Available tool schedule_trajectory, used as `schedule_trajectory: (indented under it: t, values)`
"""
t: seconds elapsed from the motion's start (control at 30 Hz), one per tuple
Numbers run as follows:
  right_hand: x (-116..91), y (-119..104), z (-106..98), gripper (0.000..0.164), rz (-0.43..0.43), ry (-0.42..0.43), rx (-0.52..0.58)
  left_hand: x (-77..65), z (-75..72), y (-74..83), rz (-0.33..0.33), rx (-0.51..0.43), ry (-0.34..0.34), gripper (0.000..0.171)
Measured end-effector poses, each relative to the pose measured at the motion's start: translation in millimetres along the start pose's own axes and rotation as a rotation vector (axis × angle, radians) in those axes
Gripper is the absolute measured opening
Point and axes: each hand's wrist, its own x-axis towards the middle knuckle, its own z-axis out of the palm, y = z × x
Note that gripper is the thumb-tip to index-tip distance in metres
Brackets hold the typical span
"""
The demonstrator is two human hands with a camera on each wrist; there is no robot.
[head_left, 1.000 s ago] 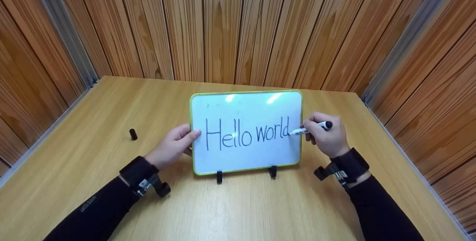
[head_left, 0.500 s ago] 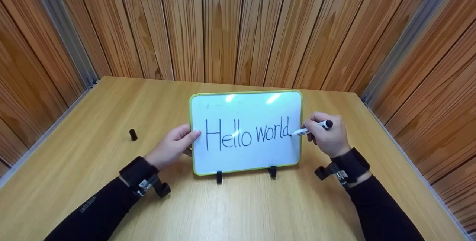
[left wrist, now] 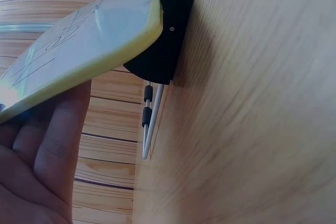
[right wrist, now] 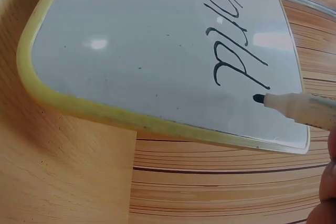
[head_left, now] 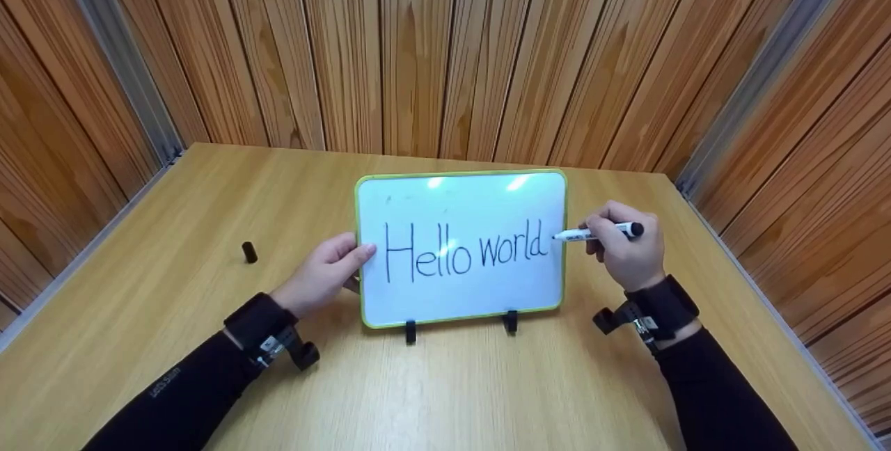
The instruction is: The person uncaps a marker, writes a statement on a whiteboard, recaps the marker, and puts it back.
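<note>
A small whiteboard (head_left: 459, 298) with a yellow-green rim leans upright in the middle of the table, bearing the black handwriting "Hello world". My left hand (head_left: 324, 273) grips its left edge, thumb on the front and fingers behind. Between the thumb and fingers of my right hand (head_left: 630, 246) is a white marker (head_left: 581, 234) with a black end. Its uncapped black tip points at the board just right of the letter "d", as the right wrist view also shows. The black marker cap (head_left: 249, 252) lies on the table left of the left hand.
A black stand (left wrist: 168, 30) with a thin wire leg (left wrist: 152, 124) supports the board from below; its two front hooks show at the lower edge. The wooden table (head_left: 452, 395) ends at wood-plank walls (head_left: 418, 54) behind and at both sides.
A short tail has been added at the foot of the "d". My right hand has then moved right and slightly up with the marker. The left hand and board stay put.
</note>
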Motion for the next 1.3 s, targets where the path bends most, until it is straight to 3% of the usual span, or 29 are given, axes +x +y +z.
schedule_trajectory:
  t: [0.6,1.3]
  values:
    - [2.3,8.9,0.6,0.025,-0.144,0.046,0.075,0.6,-1.0,-2.5,0.011,-0.007,-0.010,0.043]
    - [-0.6,6.5,3.1,0.025,-0.064,0.042,-0.020,0.8,-0.9,-1.6,0.005,0.004,-0.011,0.044]
